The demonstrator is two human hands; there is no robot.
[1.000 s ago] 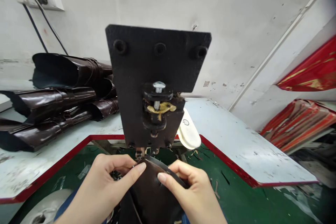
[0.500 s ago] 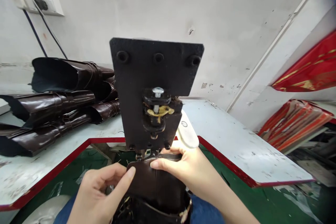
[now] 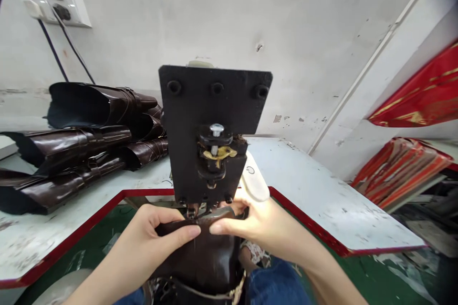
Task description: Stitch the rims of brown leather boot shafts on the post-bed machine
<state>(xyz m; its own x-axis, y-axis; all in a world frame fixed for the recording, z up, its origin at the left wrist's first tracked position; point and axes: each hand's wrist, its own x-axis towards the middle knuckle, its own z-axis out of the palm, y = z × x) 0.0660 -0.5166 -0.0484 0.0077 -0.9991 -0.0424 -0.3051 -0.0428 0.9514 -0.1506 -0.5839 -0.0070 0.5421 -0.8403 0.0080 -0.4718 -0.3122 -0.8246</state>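
Observation:
A dark brown glossy leather boot shaft (image 3: 211,259) hangs below the head of a black machine (image 3: 214,105), its upper edge at the machine's foot (image 3: 192,210). My left hand (image 3: 157,238) pinches that edge on the left, thumb in front and fingers behind. On the right, my right hand (image 3: 246,219) grips the same edge between thumb and fingers, close under a white lamp (image 3: 255,178) that lights it. Both thumbs lie near each other, just below the foot. The fingertips behind the leather are hidden.
Several finished-looking brown boot shafts (image 3: 82,147) are stacked on the left of the white table (image 3: 322,200), which has a red edge. Orange-red bundled sheets (image 3: 400,171) stand at the right under a red bag (image 3: 418,100). Plugs and cords hang from a wall socket (image 3: 66,7).
My left hand has moved right along the edge, closer to the machine's foot and my right thumb. The boot shaft has shifted left and turned. The view has tilted slightly.

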